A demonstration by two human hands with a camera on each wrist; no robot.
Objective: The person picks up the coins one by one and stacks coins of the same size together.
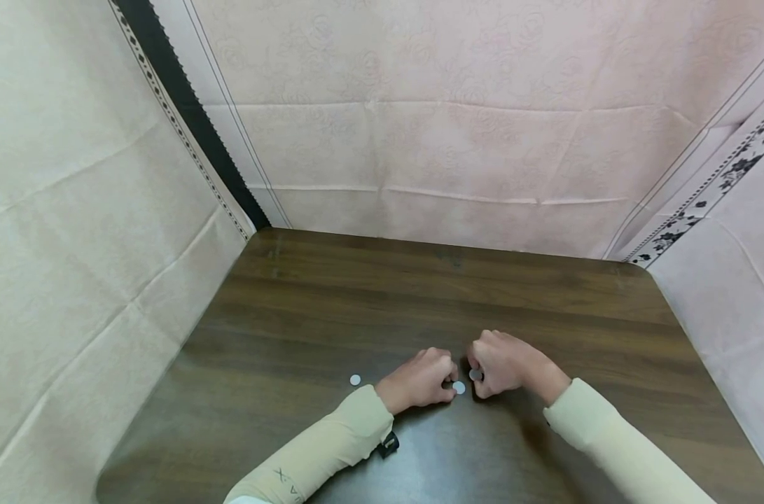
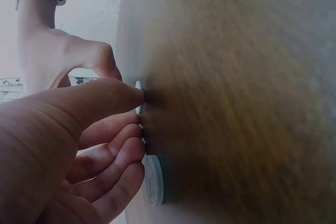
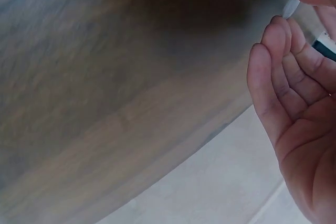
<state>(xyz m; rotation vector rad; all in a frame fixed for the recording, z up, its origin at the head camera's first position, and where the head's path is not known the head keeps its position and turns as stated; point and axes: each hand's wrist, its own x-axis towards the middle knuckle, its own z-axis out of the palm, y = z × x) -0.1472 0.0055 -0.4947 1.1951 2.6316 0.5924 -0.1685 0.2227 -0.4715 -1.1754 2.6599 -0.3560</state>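
Observation:
My left hand (image 1: 422, 379) is low over the brown table, its thumb and fingertips pinching a small white disc (image 1: 459, 387). In the left wrist view this disc (image 2: 138, 98) appears edge-on beside the thumb, close to the tabletop. Just to the right, my right hand (image 1: 503, 362) pinches another disc (image 1: 476, 375), greyer in the head view, with curled fingers. The right wrist view shows that disc (image 3: 291, 6) between thumb and fingertips. A third white disc (image 1: 355, 380), with a raised rim (image 2: 155, 179), lies flat on the table left of my left hand.
The dark wood-grain table (image 1: 331, 301) has rounded far corners. Pale patterned cloth (image 1: 432, 140) hangs behind it, and more cloth (image 1: 104, 294) runs along the left side. A small black device (image 1: 389, 444) sits at my left wrist.

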